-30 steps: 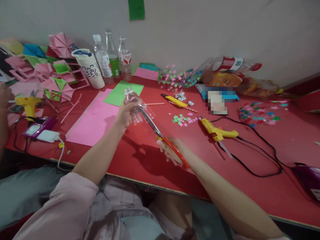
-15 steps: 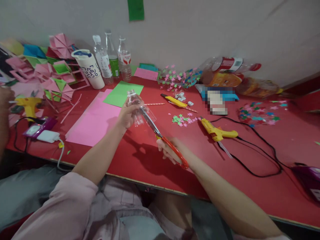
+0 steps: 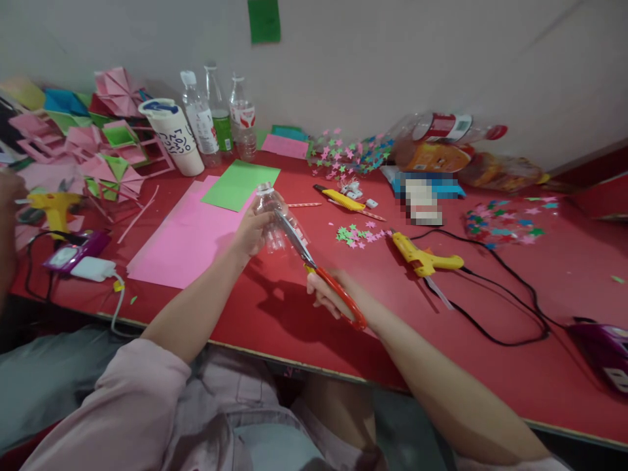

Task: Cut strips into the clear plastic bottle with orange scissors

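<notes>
A clear plastic bottle piece [image 3: 273, 243] with a narrow neck is gripped in my left hand [image 3: 251, 230], above the red table [image 3: 294, 327]. My right hand [image 3: 332, 294] is closed round the red handles of a pair of scissors [image 3: 338, 297]. The long metal blades lie against the bottle piece near my left fingertips, pointing up and to the left. Whether the blades cut into the plastic cannot be made out. Pink paper [image 3: 171, 242] and green paper [image 3: 240, 185] lie to the left.
Right of my hands are small paper stars [image 3: 354, 235], a yellow cutter [image 3: 345, 200] and a yellow glue gun [image 3: 426, 257] with a black cord. Bottles [image 3: 244, 118] and a white cup [image 3: 175, 140] stand at the back left. Another person's arm [image 3: 7, 229] is at the left edge.
The neck of the bottle piece has tipped slightly right and down, with my left hand still round it. My right hand and the scissors have hardly moved.
</notes>
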Action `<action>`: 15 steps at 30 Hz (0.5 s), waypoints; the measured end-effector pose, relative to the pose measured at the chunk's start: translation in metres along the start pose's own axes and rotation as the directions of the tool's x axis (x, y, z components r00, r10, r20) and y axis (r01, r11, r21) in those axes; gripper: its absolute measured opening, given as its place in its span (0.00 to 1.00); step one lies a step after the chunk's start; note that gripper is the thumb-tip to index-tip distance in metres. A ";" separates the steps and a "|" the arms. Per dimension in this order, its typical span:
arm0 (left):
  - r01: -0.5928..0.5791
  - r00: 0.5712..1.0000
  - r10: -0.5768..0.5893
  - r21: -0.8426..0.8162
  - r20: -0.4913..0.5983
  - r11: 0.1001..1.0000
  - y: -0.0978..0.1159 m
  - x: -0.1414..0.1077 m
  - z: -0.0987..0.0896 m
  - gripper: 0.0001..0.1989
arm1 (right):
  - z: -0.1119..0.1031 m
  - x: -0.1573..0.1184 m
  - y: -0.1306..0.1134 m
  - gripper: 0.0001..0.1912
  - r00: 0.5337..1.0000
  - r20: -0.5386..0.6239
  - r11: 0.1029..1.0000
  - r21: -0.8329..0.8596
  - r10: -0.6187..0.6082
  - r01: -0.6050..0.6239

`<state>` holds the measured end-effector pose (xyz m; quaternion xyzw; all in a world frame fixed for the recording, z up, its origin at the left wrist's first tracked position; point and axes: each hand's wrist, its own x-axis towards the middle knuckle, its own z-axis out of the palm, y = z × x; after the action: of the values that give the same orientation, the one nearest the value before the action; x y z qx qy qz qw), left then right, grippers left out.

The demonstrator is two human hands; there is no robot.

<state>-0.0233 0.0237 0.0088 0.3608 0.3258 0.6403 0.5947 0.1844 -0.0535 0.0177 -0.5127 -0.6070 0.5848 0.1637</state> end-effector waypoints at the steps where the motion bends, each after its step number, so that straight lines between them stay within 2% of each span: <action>1: 0.008 1.000 -0.008 -0.001 0.001 1.000 -0.001 0.000 0.000 0.22 | 0.001 0.000 0.000 0.27 1.000 -0.003 1.000 0.005 0.005 -0.005; 7: 0.021 0.999 -0.021 -0.022 -0.026 1.000 -0.001 0.000 0.003 0.20 | 0.006 -0.006 -0.008 0.30 1.000 -0.003 0.998 0.065 -0.004 0.004; 15: 0.009 1.000 -0.009 -0.003 -0.006 1.000 -0.001 0.000 0.003 0.19 | 0.010 -0.014 -0.018 0.26 0.998 -0.065 0.999 0.030 0.014 -0.013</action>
<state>-0.0205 0.0234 0.0091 0.3564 0.3280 0.6393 0.5971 0.1741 -0.0664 0.0359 -0.5331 -0.5891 0.5777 0.1871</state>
